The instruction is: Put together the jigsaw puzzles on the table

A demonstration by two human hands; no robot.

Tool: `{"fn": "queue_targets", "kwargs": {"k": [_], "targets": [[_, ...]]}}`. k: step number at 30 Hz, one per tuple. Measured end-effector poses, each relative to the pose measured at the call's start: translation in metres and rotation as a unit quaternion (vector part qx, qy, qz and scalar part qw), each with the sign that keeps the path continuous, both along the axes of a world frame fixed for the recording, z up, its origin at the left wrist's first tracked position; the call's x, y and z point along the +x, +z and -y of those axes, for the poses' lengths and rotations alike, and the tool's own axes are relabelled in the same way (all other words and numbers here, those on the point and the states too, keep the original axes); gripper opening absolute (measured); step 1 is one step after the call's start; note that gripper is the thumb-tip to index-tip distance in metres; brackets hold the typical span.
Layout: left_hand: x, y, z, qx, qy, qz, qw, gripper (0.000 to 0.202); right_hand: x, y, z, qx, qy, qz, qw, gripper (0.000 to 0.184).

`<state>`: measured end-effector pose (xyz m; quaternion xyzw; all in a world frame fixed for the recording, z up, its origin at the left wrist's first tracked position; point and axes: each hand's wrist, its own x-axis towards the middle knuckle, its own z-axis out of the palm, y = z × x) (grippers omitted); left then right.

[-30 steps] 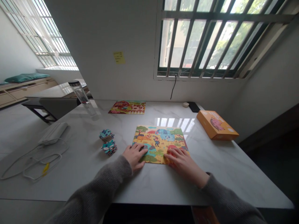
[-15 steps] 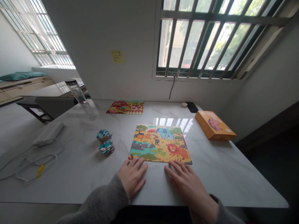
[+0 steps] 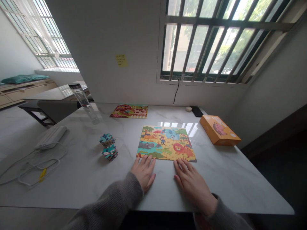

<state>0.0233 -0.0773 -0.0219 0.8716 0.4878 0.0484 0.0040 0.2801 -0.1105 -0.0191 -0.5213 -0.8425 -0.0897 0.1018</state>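
Observation:
An assembled jigsaw puzzle (image 3: 165, 142) with lions, an elephant and a hippo lies flat on the white marbled table (image 3: 96, 182) in front of me. My left hand (image 3: 144, 172) rests palm down with fingers stretched out, its fingertips at the puzzle's near left edge. Flat on the table as well, my right hand (image 3: 189, 179) has its fingertips against the near right part of that edge. Neither hand grips anything. To the left stand two small stacks of puzzle pieces (image 3: 109, 147), blue on top.
Behind lies a farm-scene puzzle (image 3: 129, 111). An orange box (image 3: 218, 130) sits at the right, near a black phone (image 3: 197, 111) and a small whitish object (image 3: 188, 109). At the left are a clear bottle (image 3: 83, 102) and a white device (image 3: 51, 137) with its cable.
The puzzle has slid away from me and slightly to the right. Both hands have moved forward with it, the left one also to the right.

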Motion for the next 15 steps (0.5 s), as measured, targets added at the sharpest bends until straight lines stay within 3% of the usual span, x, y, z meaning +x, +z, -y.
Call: {"fn": "queue_targets", "kwargs": {"k": [15], "targets": [[0.030,0.016,-0.083,-0.010,-0.028,0.006,1.000,0.058,0.025,0.002,-0.086,-0.008,0.001,0.041,0.999,0.045]]}}
